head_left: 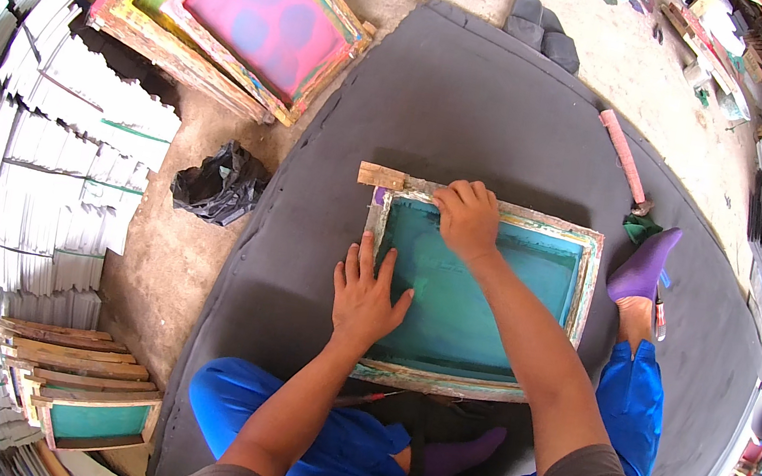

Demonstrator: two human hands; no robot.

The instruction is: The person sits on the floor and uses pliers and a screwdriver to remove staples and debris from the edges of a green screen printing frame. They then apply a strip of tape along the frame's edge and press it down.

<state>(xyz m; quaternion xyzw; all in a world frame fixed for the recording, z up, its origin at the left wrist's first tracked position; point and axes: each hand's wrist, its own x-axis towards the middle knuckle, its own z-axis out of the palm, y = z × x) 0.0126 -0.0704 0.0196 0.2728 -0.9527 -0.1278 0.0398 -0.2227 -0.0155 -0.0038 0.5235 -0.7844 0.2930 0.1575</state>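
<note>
A wooden screen-printing frame (586, 286) with teal mesh lies on the dark grey mat in front of me, its rails worn and paint-stained. My left hand (367, 299) rests flat on its left rail and the mesh edge, fingers spread. At the far rail, my right hand (468, 219) is closed, its fingers curled down over the wood and inner edge. Whether it also pinches something small there is hidden. A bare wood end (381, 176) juts out at the frame's far left corner. Near the frame's close edge lies a thin tool with a red handle (368, 399).
A hammer (622, 155) with a pink-wrapped handle lies right, beside green cloth (641, 230) and my purple-socked foot (645, 265). Leftward are a black plastic bag (221, 184), stacked colourful frames (299, 95), smaller frames (90, 370) and white sheet stacks (62, 154). Dark slippers (541, 32) sit beyond the mat (480, 86).
</note>
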